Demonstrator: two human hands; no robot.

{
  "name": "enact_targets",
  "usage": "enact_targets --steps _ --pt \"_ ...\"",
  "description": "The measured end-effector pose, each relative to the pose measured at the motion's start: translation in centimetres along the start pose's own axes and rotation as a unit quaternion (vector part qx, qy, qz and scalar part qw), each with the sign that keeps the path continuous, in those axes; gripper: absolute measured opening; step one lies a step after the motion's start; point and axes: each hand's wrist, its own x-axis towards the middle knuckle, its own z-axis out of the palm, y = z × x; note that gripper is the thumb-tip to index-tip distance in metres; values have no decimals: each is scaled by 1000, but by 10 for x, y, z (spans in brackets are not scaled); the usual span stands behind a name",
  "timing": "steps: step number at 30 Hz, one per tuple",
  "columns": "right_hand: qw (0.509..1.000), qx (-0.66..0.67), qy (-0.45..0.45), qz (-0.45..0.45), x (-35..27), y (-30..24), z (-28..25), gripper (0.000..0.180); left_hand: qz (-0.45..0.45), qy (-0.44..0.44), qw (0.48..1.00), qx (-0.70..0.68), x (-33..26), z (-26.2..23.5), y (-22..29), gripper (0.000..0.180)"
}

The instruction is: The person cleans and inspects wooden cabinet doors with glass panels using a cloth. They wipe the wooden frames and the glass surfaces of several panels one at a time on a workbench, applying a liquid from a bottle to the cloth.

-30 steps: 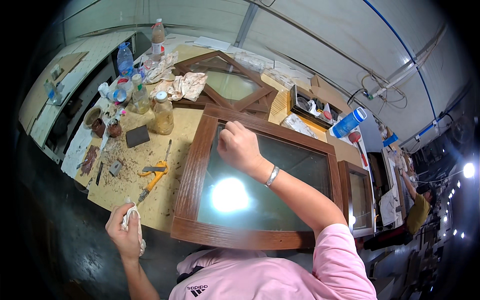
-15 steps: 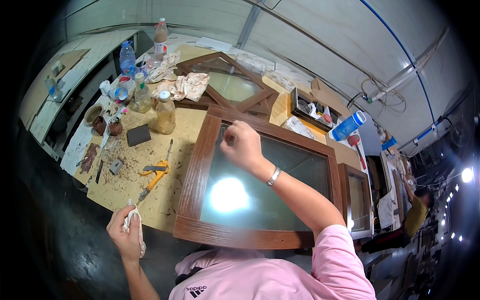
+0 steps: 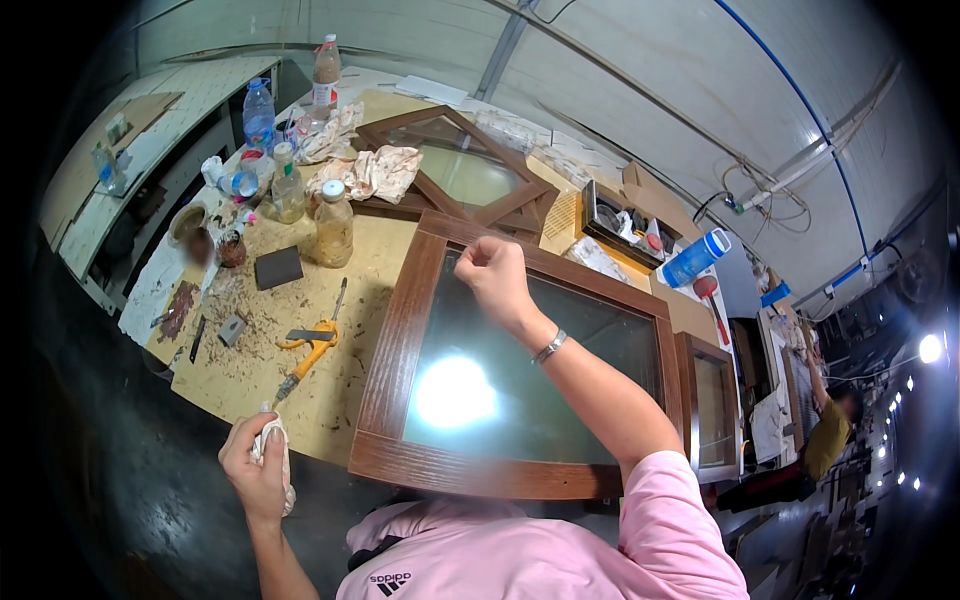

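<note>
A brown wooden-framed glass panel (image 3: pixel 393 355) lies in front of me, with a bright lamp reflection on its glass. Over the glass near the frame's far left corner is my right hand (image 3: pixel 497 283), its fingers curled into a pinch; anything between the fingertips is too small or hidden to make out. My left hand (image 3: pixel 250 470) is closed round a crumpled white cloth (image 3: pixel 274 440), just off the table's front edge. Beyond that cloth lies a yellow-handled tool (image 3: pixel 318 345) with a narrow metal tip, with a dark flat piece across it.
Left on the table (image 3: pixel 375 300) stand a capped glass jar (image 3: pixel 334 235), bottles and stained pots, beside a dark sanding block (image 3: pixel 278 269). Rags (image 3: pixel 385 172) and another framed panel (image 3: pixel 390 130) lie behind. Rightward are a blue bottle (image 3: pixel 693 258), a smaller frame (image 3: pixel 690 380) and a person (image 3: pixel 828 440).
My right hand has shifted slightly right and away from me over the glass, still pinched. The left hand keeps its hold on the cloth, nearly unmoved.
</note>
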Motion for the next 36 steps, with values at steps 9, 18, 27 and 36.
enact_targets --steps 9,18,27,36 --pt "993 106 -18 47 15 6 -6 10 -37 -16 999 -2 -6 -1 -5 14" --pt "997 5 18 -71 17 17 6 13 -28 -6 1000 -8 -7 4 -12 13" --pt "997 -33 9 -72 21 16 10 11 -48 -10 999 -16 -11 10 -25 12" --pt "983 179 36 20 21 10 6 14 -72 -8 997 -23 -15 11 -32 13"
